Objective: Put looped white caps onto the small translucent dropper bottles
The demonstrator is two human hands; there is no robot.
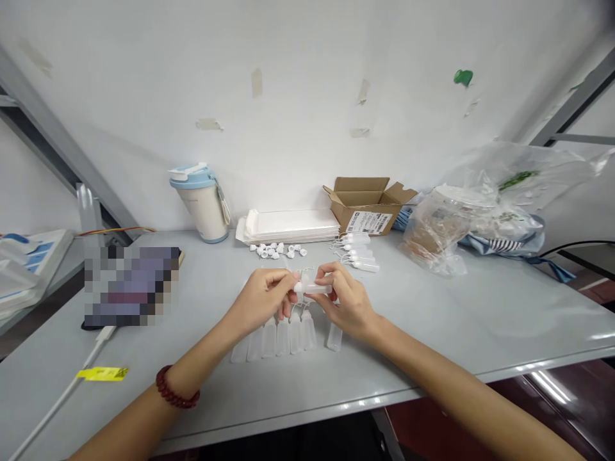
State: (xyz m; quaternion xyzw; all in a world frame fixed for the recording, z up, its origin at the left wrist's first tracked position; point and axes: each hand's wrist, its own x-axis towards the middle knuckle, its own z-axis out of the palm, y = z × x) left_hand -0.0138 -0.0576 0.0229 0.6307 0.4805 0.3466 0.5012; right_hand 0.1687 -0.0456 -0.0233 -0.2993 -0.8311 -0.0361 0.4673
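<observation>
Between my two hands lies a small translucent plastic bottle (318, 289), held sideways over the table. My left hand (266, 291) pinches its white cap end (298, 287) between thumb and fingers. The bottle's body is gripped by the fingertips of my right hand (346, 299). Below my hands, a row of similar translucent bottles (283, 336) lies on the table, their upper ends partly hidden by my left hand. One more bottle (335, 337) lies under my right hand, partly covered. Behind my hands are several loose white caps (275, 250).
Capped bottles (358, 251) with thin loops lie right of the caps. Behind stand flat white boxes (293, 224), an open cardboard box (368, 208) and a blue-lidded cup (202, 205). Plastic bags (446, 224) sit right; a blurred phone-like device (134, 288) with a white cable (72, 384) lies left.
</observation>
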